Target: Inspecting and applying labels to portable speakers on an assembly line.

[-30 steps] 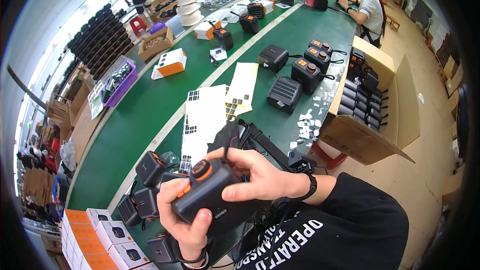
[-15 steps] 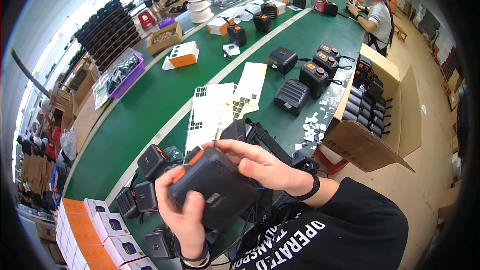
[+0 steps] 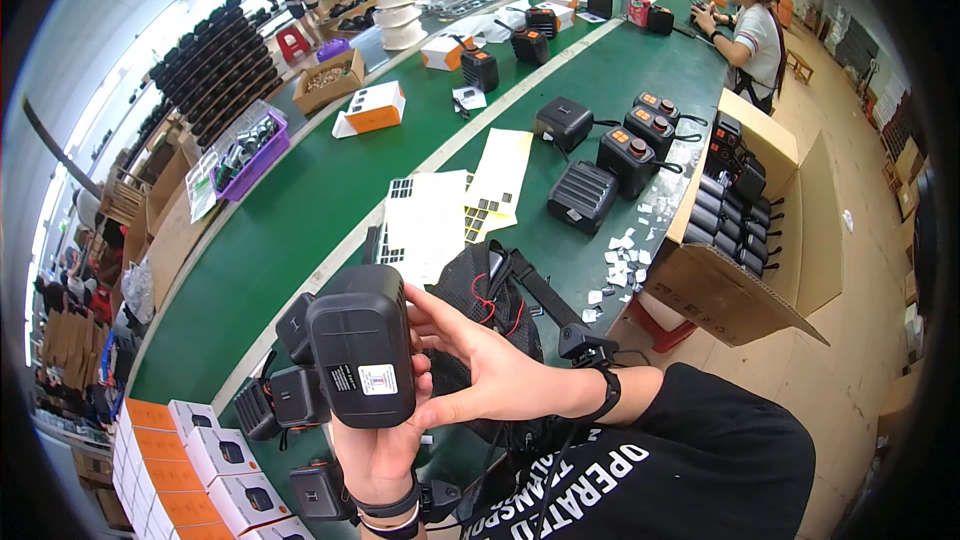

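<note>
Lower centre: black unit (image 3: 362, 345) held upright, label side toward camera for reading. Left hand (image 3: 385, 455) grip wrapped under it; right hand (image 3: 480, 370) open-palmed, bracing its side above the green counter (image 3: 330, 190).

White label (image 3: 377, 379) on held black unit (image 3: 362, 345); orange-white boxes (image 3: 185, 465) lower left; sticker sheets (image 3: 428, 220) mid-table.

Long green counter (image 3: 330, 190) running from the near edge toward the far end of a workshop hall, split lengthwise by a pale strip. Tan floor (image 3: 870, 290) along its right edge, with an open cardboard box (image 3: 740, 280) standing there; red stool (image 3: 291, 40) at the far left. Bright daylight along the left wall.
</note>
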Tool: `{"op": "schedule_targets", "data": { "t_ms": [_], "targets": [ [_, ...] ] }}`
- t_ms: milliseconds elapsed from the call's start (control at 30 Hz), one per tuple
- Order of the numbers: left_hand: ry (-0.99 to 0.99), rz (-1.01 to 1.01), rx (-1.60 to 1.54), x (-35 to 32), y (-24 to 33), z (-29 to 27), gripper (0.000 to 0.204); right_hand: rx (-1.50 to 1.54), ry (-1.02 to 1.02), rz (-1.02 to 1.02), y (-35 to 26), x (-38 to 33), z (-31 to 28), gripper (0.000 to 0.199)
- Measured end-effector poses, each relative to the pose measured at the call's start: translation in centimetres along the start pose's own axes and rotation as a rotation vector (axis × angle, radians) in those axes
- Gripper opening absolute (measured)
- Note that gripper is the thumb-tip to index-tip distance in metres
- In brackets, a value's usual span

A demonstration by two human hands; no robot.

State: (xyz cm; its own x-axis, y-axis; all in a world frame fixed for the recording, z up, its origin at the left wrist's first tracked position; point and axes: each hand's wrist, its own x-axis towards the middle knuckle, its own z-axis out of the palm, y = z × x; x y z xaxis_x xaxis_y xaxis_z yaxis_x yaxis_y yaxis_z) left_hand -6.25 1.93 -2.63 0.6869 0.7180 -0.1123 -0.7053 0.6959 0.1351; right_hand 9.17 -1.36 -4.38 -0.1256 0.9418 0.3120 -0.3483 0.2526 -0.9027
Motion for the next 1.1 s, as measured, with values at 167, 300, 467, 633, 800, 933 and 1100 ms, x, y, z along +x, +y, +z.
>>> {"op": "schedule_targets", "data": {
  "t_ms": [167,300,467,633,800,933,1100],
  "targets": [
    [0.004,0.115,0.152,0.2,-0.2,-1.1,0.047,-0.089,0.066,-0.059,0.9,0.2,0.8,0.109],
    [0.048,0.330,0.636,0.7,-1.3,-0.7,0.059,-0.318,0.131,-0.112,-0.7,0.2,0.7,0.103],
    [0.078,0.580,0.820,-0.3,-1.3,-1.6,0.067,-0.973,0.191,-0.412,-1.8,0.1,0.9,0.098],
    [0.163,0.674,0.812,-0.8,-1.0,-4.4,0.054,-0.749,0.075,-0.444,-1.7,-0.3,0.9,0.092],
    [0.104,0.728,0.744,-1.7,0.5,-4.0,0.061,-0.364,0.036,0.041,-0.9,2.1,0.7,0.070],
    [0.188,0.671,1.545,-4.5,2.2,-3.8,0.076,-0.300,0.015,0.354,1.3,8.7,-2.3,0.056],
    [-1.000,0.235,1.327,-10.3,1.7,0.4,0.058,-0.977,0.143,-0.017,8.6,19.7,-4.5,0.050]
  ]
}}
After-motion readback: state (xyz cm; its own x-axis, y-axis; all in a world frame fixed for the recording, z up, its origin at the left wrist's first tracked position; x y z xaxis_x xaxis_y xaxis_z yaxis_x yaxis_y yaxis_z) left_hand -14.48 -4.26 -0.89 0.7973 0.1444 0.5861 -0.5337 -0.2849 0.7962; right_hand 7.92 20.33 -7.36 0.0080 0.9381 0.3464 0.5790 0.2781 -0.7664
